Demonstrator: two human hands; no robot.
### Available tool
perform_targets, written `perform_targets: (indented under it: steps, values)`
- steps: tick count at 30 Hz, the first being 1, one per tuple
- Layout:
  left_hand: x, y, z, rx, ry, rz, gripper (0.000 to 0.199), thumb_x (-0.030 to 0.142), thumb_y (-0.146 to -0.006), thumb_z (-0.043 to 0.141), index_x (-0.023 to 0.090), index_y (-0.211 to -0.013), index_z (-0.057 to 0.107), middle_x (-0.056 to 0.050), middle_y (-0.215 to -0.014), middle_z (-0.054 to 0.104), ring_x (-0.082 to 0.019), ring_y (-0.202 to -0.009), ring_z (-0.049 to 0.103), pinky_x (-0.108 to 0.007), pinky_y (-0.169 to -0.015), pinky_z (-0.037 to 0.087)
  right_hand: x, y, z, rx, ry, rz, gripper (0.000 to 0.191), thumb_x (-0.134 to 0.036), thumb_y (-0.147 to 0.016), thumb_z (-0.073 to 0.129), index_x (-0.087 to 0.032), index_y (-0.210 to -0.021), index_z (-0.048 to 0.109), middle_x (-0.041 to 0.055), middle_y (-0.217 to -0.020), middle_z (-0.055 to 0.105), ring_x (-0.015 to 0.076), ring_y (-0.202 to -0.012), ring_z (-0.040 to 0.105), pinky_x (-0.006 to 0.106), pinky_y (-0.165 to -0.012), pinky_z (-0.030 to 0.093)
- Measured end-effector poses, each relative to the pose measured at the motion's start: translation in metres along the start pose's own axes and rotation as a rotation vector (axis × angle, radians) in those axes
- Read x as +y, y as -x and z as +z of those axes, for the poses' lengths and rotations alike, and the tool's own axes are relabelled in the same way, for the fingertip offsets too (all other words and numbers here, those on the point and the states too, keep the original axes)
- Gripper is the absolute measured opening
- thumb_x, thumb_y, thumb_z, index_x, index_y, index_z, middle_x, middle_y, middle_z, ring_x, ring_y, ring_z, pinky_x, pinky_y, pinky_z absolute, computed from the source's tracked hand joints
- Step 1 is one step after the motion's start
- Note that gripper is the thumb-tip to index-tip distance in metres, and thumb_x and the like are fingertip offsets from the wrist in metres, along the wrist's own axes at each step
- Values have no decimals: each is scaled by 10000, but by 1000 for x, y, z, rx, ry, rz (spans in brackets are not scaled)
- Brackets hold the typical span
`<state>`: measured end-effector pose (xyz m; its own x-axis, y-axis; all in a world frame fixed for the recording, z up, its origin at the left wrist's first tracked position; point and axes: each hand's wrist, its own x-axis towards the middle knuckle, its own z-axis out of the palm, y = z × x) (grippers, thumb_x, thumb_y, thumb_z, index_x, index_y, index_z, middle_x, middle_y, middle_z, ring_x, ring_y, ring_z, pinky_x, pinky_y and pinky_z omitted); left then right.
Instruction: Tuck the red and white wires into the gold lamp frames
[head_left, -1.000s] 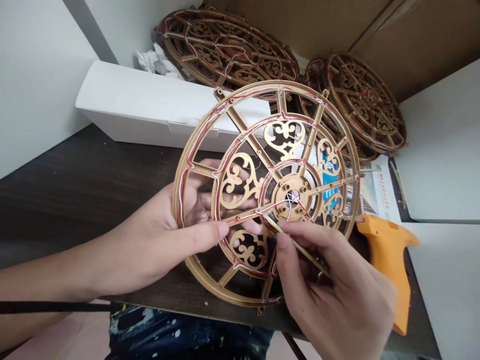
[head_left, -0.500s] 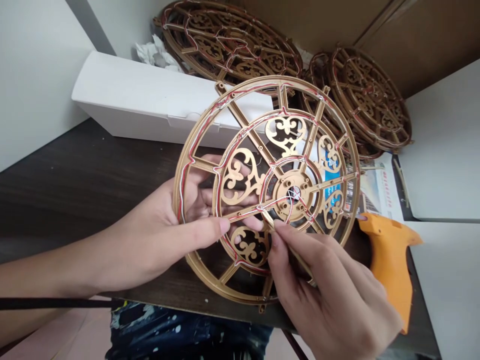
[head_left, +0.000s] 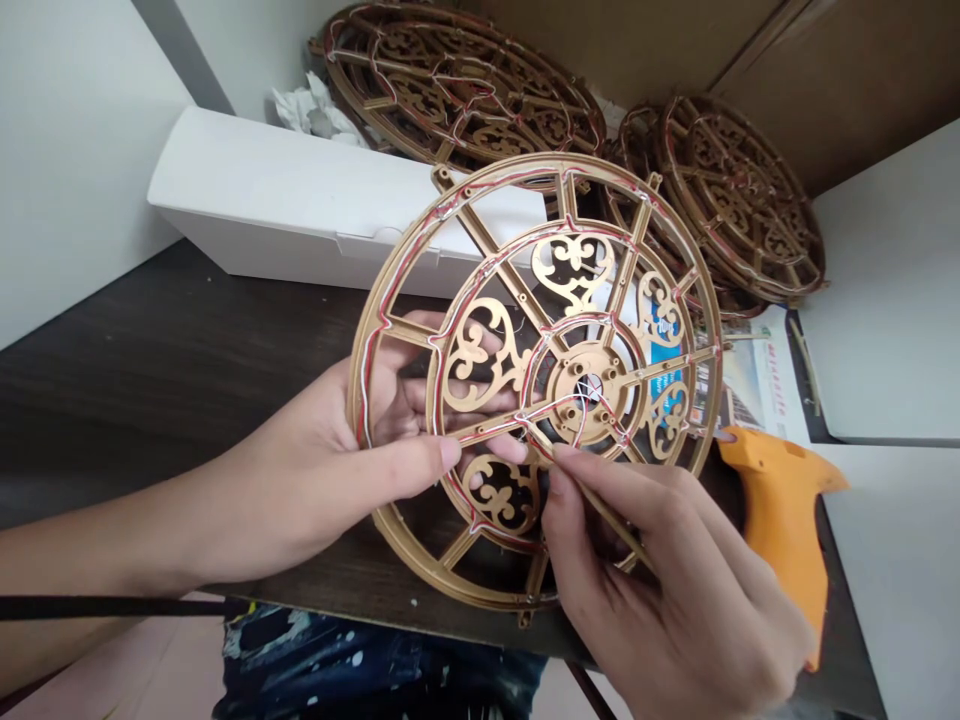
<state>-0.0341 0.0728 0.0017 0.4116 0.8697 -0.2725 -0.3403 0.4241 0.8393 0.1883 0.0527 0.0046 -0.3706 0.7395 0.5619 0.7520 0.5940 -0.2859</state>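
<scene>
A round golden openwork frame (head_left: 564,378), with spokes, rings and scroll ornaments, is held tilted above the table edge. Red and white wires (head_left: 386,325) run along its channels and gather at the hub. My left hand (head_left: 322,465) grips its left side, thumb on a spoke and fingers behind, partly seen through the gaps. In my right hand (head_left: 667,570), thumb and forefinger pinch a thin stick (head_left: 616,518). The stick's tip region lies by the inner ring, just below left of the hub, near the wires; the fingertips hide part of it.
Stacked wired golden frames stand at the back (head_left: 465,90) and back right (head_left: 742,190). A long white box (head_left: 300,190) lies behind the left hand, crumpled paper (head_left: 315,110) beyond it. An orange glue gun (head_left: 780,540) and printed paper (head_left: 772,380) are on the right.
My right hand has shifted slightly right and down, and more of the stick shows. The frame and my left hand have hardly moved.
</scene>
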Motion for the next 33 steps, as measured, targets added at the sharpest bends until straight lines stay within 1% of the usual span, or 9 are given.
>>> perform_targets:
  steps: [4,9,13,15,18,21,27,30,33]
  values:
    - [0,1,0,-3,30,2,480,68,-861,733,287,-1286,700,-2,-1209,809,-258,-1219,718,-310,-992,611,5,3,0,-16,-24,-65,330,8,-802,773,-138,-1097,751,18,-870,770,121,-697,720,254,-698,594]
    - [0,2,1,27,40,11,458,18,-842,727,282,-1217,717,24,-1161,822,-216,-1146,750,-282,-992,603,8,5,-2,-61,-17,-118,330,-82,-881,739,-206,-1187,731,12,-901,777,157,-728,734,286,-698,637]
    - [1,2,2,14,37,13,388,18,-836,731,303,-1095,773,59,-1110,831,-179,-1096,763,-224,-965,597,7,2,-6,-107,-58,-146,331,-28,-867,727,-137,-1180,728,43,-912,777,165,-757,747,277,-731,646]
    - [1,1,2,3,24,9,369,27,-837,730,300,-1077,791,54,-1089,834,-182,-1073,769,-226,-958,601,6,1,-8,-113,-50,-153,311,-37,-876,727,-130,-1173,726,44,-914,780,172,-773,754,285,-740,648]
    - [1,2,2,-1,-10,-3,353,64,-834,743,292,-1097,801,30,-1074,837,-212,-1039,778,-264,-932,619,6,-1,-10,-95,5,-163,240,-109,-922,708,-181,-1150,730,16,-892,784,163,-739,753,283,-699,655]
    - [0,3,1,4,-45,-5,331,116,-836,758,288,-1114,807,12,-1064,838,-224,-1020,782,-275,-923,626,8,-4,-12,-125,38,-221,200,-139,-954,679,-162,-1147,726,15,-857,776,149,-710,741,263,-693,655]
    - [1,3,-1,-38,-68,6,498,140,-854,764,337,-1309,719,15,-1054,843,-232,-1054,778,-284,-916,631,13,-10,-18,-133,16,-282,102,-114,-953,681,-181,-1024,712,-23,-804,751,106,-716,714,192,-770,634]
    - [2,3,0,-50,-91,23,369,153,-849,774,317,-1179,789,15,-992,850,-226,-1005,788,-271,-891,629,16,-9,-22,-162,-13,-257,100,-169,-973,671,-206,-1049,726,-20,-832,765,117,-716,726,222,-763,653]
    - [2,4,2,-21,-53,33,265,146,-815,810,325,-1010,830,35,-946,852,-178,-833,794,-225,-769,637,20,-6,-28,-176,-44,-272,156,-172,-960,690,-204,-1105,739,-5,-867,776,138,-745,742,240,-780,664]
